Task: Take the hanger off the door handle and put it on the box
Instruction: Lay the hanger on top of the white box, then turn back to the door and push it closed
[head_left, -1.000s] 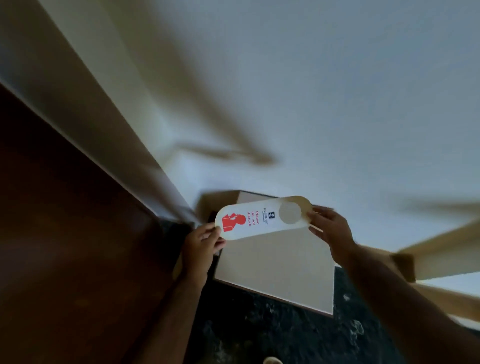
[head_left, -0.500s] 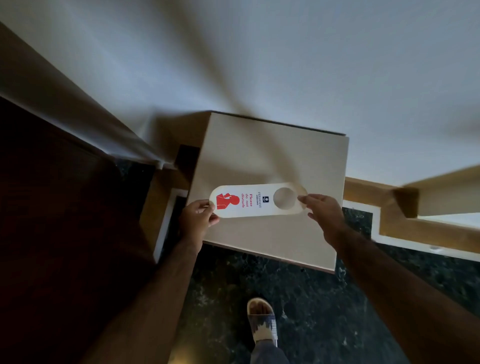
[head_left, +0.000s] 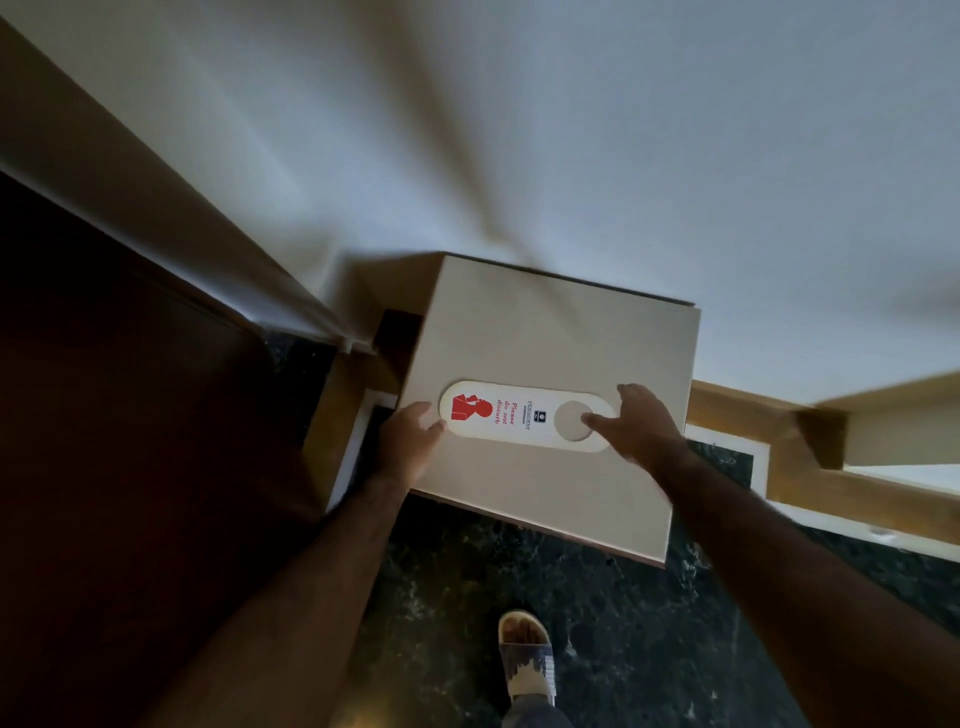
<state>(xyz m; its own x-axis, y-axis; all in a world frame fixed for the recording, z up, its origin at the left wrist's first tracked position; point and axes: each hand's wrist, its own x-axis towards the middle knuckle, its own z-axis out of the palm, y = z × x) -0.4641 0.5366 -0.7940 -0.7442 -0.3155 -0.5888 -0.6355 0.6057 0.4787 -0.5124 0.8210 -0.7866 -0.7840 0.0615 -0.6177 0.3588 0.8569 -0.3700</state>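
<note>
The white door hanger (head_left: 519, 415), with a red figure and "Please do not disturb" printed on it, lies flat across the top of the beige box (head_left: 545, 332), its round hole to the right. My left hand (head_left: 408, 436) pinches its left, red-figure end at the box's left edge. Over the hole end my right hand (head_left: 641, 423) rests with its fingers spread, one fingertip at the hole's rim. The door handle is out of view.
A dark brown door (head_left: 130, 415) and its pale frame (head_left: 156, 197) stand to the left. The box sits against a white wall (head_left: 571, 130) with wooden skirting (head_left: 810, 467). My sandalled foot (head_left: 524, 660) stands on the dark marble floor (head_left: 467, 597) below the box.
The hanger, held in the air over the box between both hands, has come down flat onto the box top. My right hand's fingers have spread over the hole end.
</note>
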